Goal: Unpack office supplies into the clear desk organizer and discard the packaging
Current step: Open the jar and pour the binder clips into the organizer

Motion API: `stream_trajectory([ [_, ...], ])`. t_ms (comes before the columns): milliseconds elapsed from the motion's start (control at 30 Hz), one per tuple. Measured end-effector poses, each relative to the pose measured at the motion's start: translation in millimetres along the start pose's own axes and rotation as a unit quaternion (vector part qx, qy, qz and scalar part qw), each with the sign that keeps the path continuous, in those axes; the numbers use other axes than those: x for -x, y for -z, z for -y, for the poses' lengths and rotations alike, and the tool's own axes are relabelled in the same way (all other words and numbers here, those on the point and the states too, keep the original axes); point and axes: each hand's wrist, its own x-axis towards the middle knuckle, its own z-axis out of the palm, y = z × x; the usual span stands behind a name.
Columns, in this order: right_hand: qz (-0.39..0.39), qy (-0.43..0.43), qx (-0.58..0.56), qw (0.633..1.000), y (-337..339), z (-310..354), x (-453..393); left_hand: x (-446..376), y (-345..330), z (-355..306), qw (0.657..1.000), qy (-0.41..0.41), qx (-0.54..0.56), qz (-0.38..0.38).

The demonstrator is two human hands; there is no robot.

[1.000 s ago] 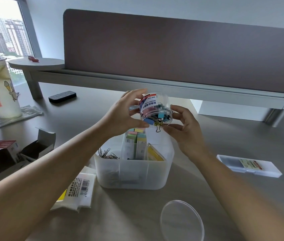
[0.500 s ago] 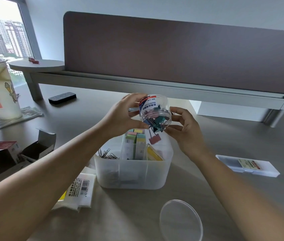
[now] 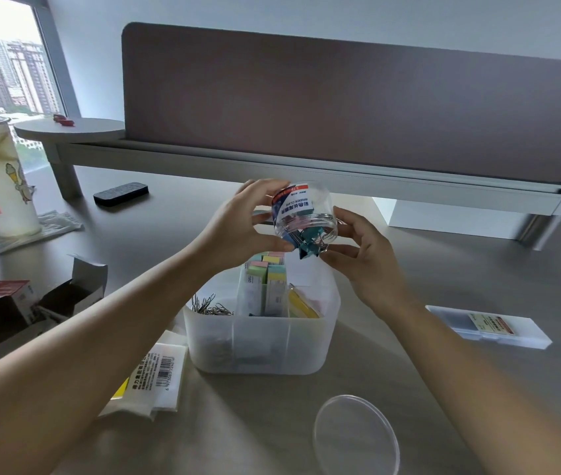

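— So how will the organizer (image 3: 258,341) handle, the frosted clear tub at the centre of the frame?

— Stiff and light, I judge, with smooth walls that could slide on the desk (image 3: 409,269). Best held by its rim or both sides. It is divided into compartments: paper clips (image 3: 209,305) lie in the left one, pastel sticky notes (image 3: 267,272) stand upright in the middle, and a yellow pad leans at the right.

— And the jar (image 3: 303,217)?

— Just above the organizer's back edge, tilted with its mouth down and toward the right. It is clear hard plastic with a blue, red and white label, probably slick and light. The left hand (image 3: 238,231) is clamped around its body, fingers over the top and thumb below. The right hand (image 3: 361,258) is spread beside the mouth, fingertips at the rim, guarding rather than gripping, as far as I can tell.

— What is inside?

— Binder clips (image 3: 308,243), teal and pink, bunched at the mouth. They look springy and snaggy, so they would likely drop in clumps.

— The lid (image 3: 356,437)?

— Lower right, flat on the desk, clear and round, well apart from the jar.
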Motion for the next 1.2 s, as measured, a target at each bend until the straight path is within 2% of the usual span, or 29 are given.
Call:
stream_trajectory([
  [133, 0.012, 0.01, -0.012, 1.0, -0.2, -0.1, 1.5, 1.2, 0.9, 0.8, 0.998, -0.03, -0.049, -0.025],
  [333, 0.019, 0.0, -0.019, 1.0, -1.6, 0.4, 1.4, -1.0, -0.8, 3.5, 0.999, -0.002, -0.038, -0.025],
  [633, 0.023, 0.008, -0.047, 0.999, 0.6, 0.1, 2.3, -1.9, -0.4, 4.8, 0.999, 0.027, 0.018, -0.001],
  [1200, -0.01, 0.038, -0.038, 0.998, 4.7, -1.4, 5.0, 2.6, 1.4, -0.3, 0.993, 0.021, 0.103, 0.045],
])
